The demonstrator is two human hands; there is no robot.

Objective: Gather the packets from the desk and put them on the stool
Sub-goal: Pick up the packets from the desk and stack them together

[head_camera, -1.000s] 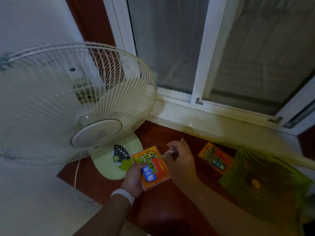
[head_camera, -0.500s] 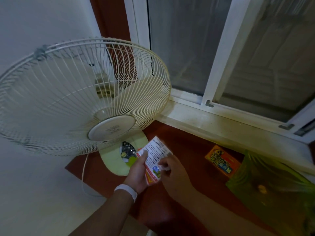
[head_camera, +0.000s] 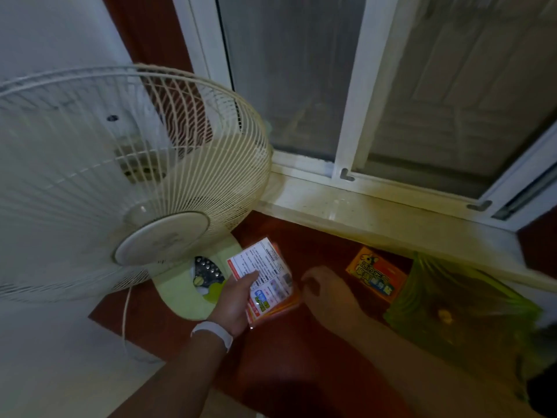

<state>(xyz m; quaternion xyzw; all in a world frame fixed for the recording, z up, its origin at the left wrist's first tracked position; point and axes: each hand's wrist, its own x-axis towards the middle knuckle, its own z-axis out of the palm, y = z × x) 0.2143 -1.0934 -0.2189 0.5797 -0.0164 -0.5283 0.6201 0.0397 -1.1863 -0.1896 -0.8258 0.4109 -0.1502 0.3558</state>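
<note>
Resting in the left hand (head_camera: 233, 300), a packet (head_camera: 265, 282) is held above the dark red worktop (head_camera: 301, 357), white printed back facing up, thumb across its face; further orange packets appear stacked beneath it. The right hand (head_camera: 325, 292) hovers just beside it, fingers (head_camera: 307, 280) curled, holding nothing visible. A second orange packet (head_camera: 376, 274) lies flat on the worktop near the window sill (head_camera: 376, 218), touching a green bag (head_camera: 470, 312). A white fan (head_camera: 126, 182) stands to the left.
</note>
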